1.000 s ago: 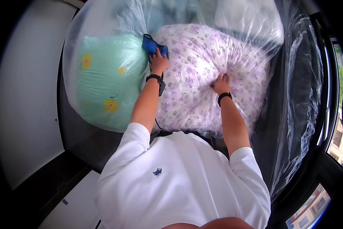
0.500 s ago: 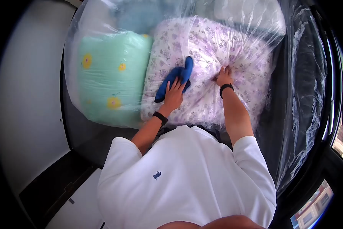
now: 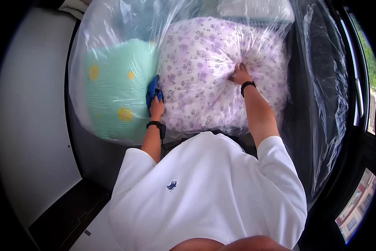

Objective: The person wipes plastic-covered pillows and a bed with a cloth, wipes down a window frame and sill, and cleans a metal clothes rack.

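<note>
A clear plastic sheet (image 3: 117,25) covers two puffy bundles of bedding. My left hand (image 3: 156,108) grips a blue cloth (image 3: 152,93) in the gap between the mint-green bedding (image 3: 112,90) with yellow flowers and the white bedding (image 3: 192,79) with purple flowers. Part of the cloth is bunched around my fingers. My right hand (image 3: 241,76) presses down on the purple-flowered bedding through the plastic, fingers apart. Creases radiate from that spot, where the bedding is dented and the fingertips are partly hidden.
Further back under the plastic lies a pale pillow-like item (image 3: 259,9). Loose plastic hangs along the dark surface on the right, beside a window (image 3: 370,79). A white panel (image 3: 33,96) stands to the left, with a dark floor strip (image 3: 70,209) below it.
My left hand has moved left with the blue cloth, from the top of the purple-flowered bedding into the gap beside the green one. My right hand stays pressed on nearly the same spot.
</note>
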A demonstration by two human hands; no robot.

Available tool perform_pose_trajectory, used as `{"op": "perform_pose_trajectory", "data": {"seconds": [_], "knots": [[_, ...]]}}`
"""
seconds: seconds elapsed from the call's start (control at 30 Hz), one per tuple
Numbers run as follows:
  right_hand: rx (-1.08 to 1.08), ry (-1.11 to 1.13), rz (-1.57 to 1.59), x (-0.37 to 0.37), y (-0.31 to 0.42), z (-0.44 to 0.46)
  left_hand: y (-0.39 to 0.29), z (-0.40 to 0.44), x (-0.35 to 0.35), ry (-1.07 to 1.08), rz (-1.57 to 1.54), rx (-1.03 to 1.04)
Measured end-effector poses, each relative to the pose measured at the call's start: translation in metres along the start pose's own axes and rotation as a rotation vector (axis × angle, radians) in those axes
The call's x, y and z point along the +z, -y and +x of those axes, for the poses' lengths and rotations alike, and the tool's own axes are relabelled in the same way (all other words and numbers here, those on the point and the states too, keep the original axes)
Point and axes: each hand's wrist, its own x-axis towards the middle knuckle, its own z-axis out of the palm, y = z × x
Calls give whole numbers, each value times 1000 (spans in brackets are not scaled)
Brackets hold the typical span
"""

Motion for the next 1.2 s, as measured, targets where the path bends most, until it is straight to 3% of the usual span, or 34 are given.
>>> {"op": "perform_pose_trajectory", "data": {"seconds": [0.07, 0.3, 0.37, 0.43, 0.5, 0.6, 0.77, 0.87, 0.9, 0.97, 1.03, 1.13, 1.17, 1.2], "knots": [[-77, -87, 36, 7, -5, -11, 28, -5, 13, 56, -90, -63], [-172, -441, 78, 62, -23, -85, -4, -85, 27, -199, 117, 44], [-124, -424, 37, 79, -21, -121, -23, -102, 18, -222, -41, 430], [-240, -457, 19, 110, -22, -152, -46, -122, 11, -173, -41, 635], [-245, -334, -7, 135, -13, -182, -57, -129, 17, -203, 3, 887], [-274, -217, -82, 171, 7, -209, -49, -109, 34, -134, 10, 891], [-200, -297, -153, 183, 51, -223, -28, -92, 26, -129, 64, 835], [-254, -294, 0, 190, 90, -232, 6, -89, 15, -314, 113, 675], [-291, -304, 3, 195, 100, -234, 22, -79, 13, -207, 159, 571], [-390, -167, 49, 206, 130, -235, 65, -36, 36, -295, 6, 537], [-497, -50, 248, 200, 159, -254, 57, -43, -1, -29, -133, 141], [-496, 188, 402, 185, 185, -258, 83, 10, 7, 355, 113, 236], [-492, 112, 480, 198, 184, -253, 78, 25, 8, 480, 243, 280], [-469, 92, 567, 194, 186, -255, 54, 17, -3, 572, 117, 339]]}}
